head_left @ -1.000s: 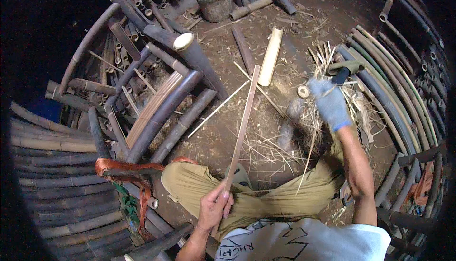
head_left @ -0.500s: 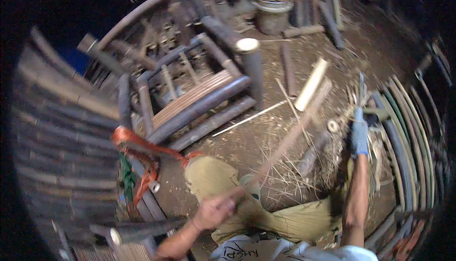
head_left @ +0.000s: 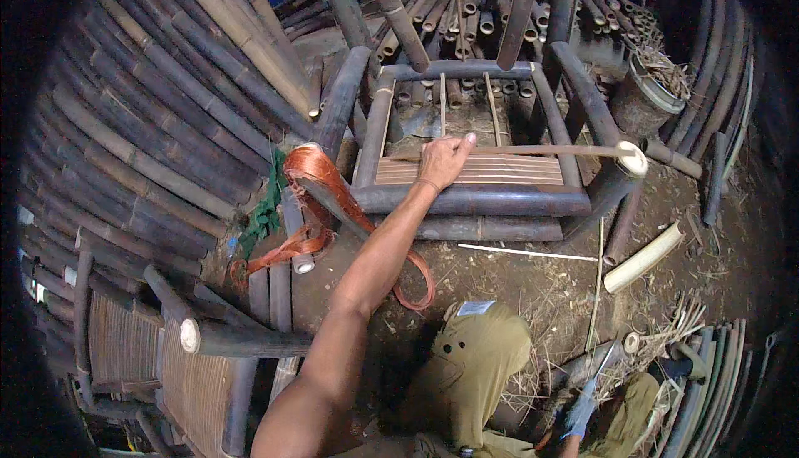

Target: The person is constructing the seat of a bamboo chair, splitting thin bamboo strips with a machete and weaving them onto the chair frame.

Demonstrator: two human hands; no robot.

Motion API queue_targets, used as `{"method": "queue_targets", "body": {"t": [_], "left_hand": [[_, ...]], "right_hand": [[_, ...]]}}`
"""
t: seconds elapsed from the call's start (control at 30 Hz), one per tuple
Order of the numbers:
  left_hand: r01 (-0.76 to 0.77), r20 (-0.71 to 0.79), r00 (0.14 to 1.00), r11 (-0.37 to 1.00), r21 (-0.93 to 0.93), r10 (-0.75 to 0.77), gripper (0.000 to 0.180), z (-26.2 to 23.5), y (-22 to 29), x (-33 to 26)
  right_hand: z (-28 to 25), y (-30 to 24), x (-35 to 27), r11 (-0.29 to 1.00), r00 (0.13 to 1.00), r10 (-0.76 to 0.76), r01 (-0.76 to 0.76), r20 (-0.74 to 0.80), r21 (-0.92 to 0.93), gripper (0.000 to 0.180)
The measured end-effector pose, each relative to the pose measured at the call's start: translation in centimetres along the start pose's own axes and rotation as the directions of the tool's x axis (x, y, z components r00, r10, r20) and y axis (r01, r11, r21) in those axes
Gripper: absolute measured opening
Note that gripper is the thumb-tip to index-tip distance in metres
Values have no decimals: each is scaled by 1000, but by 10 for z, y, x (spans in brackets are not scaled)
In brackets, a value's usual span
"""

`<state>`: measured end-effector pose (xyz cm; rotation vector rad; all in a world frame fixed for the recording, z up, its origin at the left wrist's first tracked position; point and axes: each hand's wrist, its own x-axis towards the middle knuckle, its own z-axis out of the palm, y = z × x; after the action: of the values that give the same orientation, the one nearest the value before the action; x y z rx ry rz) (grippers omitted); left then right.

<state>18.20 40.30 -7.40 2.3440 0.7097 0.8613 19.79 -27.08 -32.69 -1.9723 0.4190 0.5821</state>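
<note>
My left hand [head_left: 447, 161] reaches over the seat of a dark bamboo chair [head_left: 474, 200], closed on a long thin bamboo strip [head_left: 549, 151]. The strip lies across the seat opening, its right end at the cut top of the chair's right front post. Several similar slats [head_left: 470, 173] lie side by side at the front of the seat, just nearer than the strip. Two thin crosspieces [head_left: 493, 108] run front to back behind them. Low at the right, my right hand [head_left: 578, 412], in a blue-grey glove, is closed on a knife [head_left: 606, 360] with its blade pointing up.
A bundle of orange twine [head_left: 312, 166] hangs by the left front post. Bamboo poles [head_left: 166, 100] are stacked at left. A split bamboo piece [head_left: 642, 258] and shavings litter the floor at right. A bucket [head_left: 653, 96] stands behind, another bamboo chair [head_left: 200, 366] lower left.
My view has swung toward the chair. My left hand has carried the strip from beside my knee onto the seat. My right hand has come away from the thin sticks, nearer my leg.
</note>
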Motion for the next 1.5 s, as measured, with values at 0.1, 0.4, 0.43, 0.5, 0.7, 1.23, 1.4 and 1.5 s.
{"method": "queue_targets", "body": {"t": [0.1,0.4,0.43,0.5,0.7,1.23,1.4,1.5], "left_hand": [[-27,-57,998,998,55,30,61,0,-32,3],[30,-103,995,981,190,-10,60,8,-27,24],[42,-117,993,977,207,-18,59,9,-28,28],[103,-112,991,937,333,-69,55,5,-46,28],[56,-196,977,786,616,84,45,-3,-53,26],[-325,198,943,609,723,268,41,140,7,135],[-257,156,965,662,704,208,40,154,9,138],[-260,179,965,649,715,189,38,156,14,136]], "right_hand": [[-3,4,-12,985,993,-115,117,-17,127,56],[12,19,-10,963,991,-114,128,-73,238,48],[12,24,-8,960,991,-110,125,-74,252,47],[14,33,-5,959,994,-95,107,-61,262,46],[21,-66,-64,921,977,116,-173,179,349,41],[14,-19,-54,926,964,252,-264,81,270,51],[23,3,-50,944,991,115,-130,69,303,51],[26,15,-43,932,986,129,-156,102,328,48]]}}
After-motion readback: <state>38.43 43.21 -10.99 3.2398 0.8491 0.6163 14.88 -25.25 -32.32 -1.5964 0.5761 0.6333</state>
